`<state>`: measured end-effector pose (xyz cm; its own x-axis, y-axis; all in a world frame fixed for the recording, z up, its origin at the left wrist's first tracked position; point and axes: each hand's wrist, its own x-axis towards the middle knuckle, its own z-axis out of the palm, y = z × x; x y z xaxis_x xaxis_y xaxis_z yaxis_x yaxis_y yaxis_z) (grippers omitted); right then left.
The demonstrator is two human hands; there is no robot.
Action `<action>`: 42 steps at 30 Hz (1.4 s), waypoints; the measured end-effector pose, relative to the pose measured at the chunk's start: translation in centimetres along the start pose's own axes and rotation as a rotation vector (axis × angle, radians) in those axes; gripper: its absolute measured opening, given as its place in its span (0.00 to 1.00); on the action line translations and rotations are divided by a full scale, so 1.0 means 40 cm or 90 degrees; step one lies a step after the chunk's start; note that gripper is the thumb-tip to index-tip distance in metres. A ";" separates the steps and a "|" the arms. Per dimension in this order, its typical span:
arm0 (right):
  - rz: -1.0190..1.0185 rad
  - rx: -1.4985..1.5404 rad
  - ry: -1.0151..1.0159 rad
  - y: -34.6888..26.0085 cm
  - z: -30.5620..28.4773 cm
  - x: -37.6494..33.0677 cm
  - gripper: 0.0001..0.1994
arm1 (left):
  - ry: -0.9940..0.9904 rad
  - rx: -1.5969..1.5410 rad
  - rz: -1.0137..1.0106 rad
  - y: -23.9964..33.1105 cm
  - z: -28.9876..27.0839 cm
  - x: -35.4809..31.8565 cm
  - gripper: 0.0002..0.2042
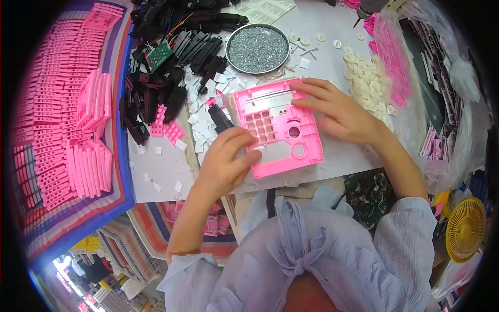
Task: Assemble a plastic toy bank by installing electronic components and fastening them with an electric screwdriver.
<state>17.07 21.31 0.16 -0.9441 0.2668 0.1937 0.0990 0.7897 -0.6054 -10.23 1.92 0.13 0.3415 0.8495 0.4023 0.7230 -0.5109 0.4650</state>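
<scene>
Partly beneath right hand [349, 117] — pink casing [281, 132]

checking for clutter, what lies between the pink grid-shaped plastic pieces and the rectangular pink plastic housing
Flat white squares and a long black plastic part by the left hand, in the head view.

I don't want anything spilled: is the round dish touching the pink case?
Apart: the head view shows white tabletop between the round dish and the pink case.
</scene>
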 end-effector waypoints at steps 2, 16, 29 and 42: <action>0.018 -0.112 0.003 -0.035 0.012 -0.003 0.30 | -0.020 -0.019 -0.030 0.022 0.016 -0.009 0.16; 0.072 -0.240 0.016 -0.059 0.032 0.010 0.33 | -0.027 0.014 -0.079 0.013 0.025 0.066 0.11; 0.102 -0.086 0.134 -0.005 0.033 0.006 0.24 | -0.113 0.010 -0.095 0.044 0.049 0.073 0.25; 0.321 -0.371 0.064 0.180 -0.116 -0.060 0.06 | -0.067 -0.001 -0.088 0.040 0.069 0.080 0.24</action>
<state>21.52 28.92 -1.08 -0.7103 0.6982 0.0892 0.6850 0.7148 -0.1406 -6.31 4.20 -0.03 0.2997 0.9207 0.2500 0.7664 -0.3884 0.5116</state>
